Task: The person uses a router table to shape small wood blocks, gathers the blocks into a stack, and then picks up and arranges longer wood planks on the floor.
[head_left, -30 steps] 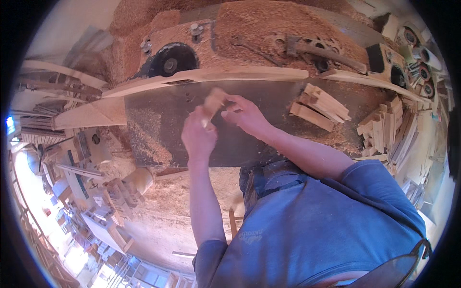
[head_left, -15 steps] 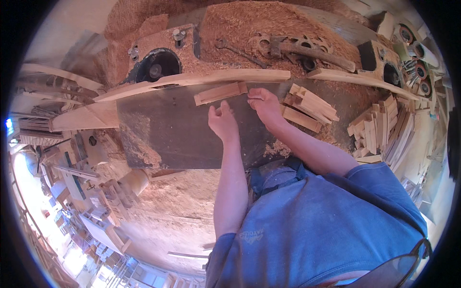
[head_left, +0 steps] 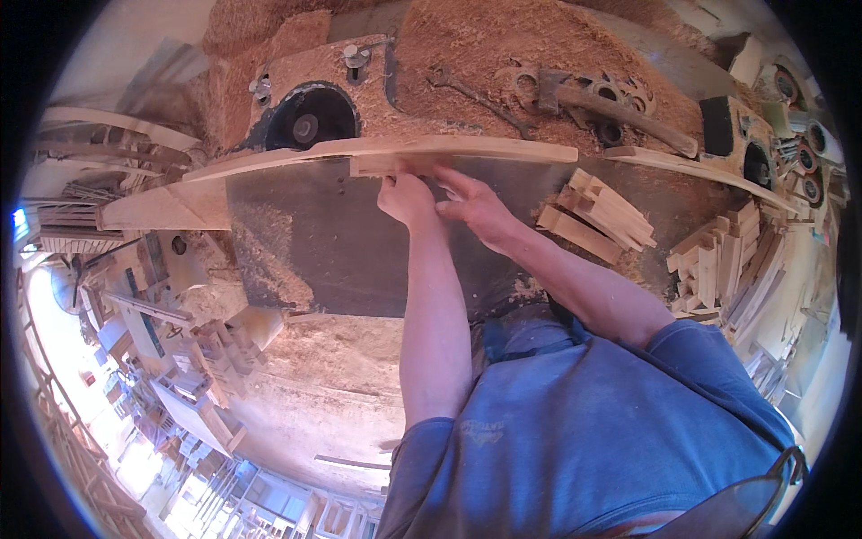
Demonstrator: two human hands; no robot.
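Note:
A short pale wooden block [head_left: 370, 167] lies flat on the dark machine table [head_left: 359, 242], along the long wooden fence [head_left: 467, 146]. My left hand [head_left: 410, 199] grips its near side, fingers bent and partly hidden. To the right of it my right hand [head_left: 476, 208] has its fingers stretched toward the right part of the block and the thumb apart. Whether those fingertips touch the wood is hard to see. Just behind the fence, left of the hands, a round spindle or cutter head [head_left: 307, 128] sits in a dark curved housing.
Several cut wooden pieces [head_left: 597, 216] lie right of my hands, with a larger stack [head_left: 714, 256] farther right. Behind the fence, a hammer [head_left: 620, 115] and a wrench [head_left: 480, 99] rest on heaped sawdust [head_left: 503, 45]. A second fence board [head_left: 691, 169] extends right.
The block has moved left and back against the fence. Both hands followed it; my left hand has closed on it and my right hand's fingers have stretched out. The view has shifted slightly.

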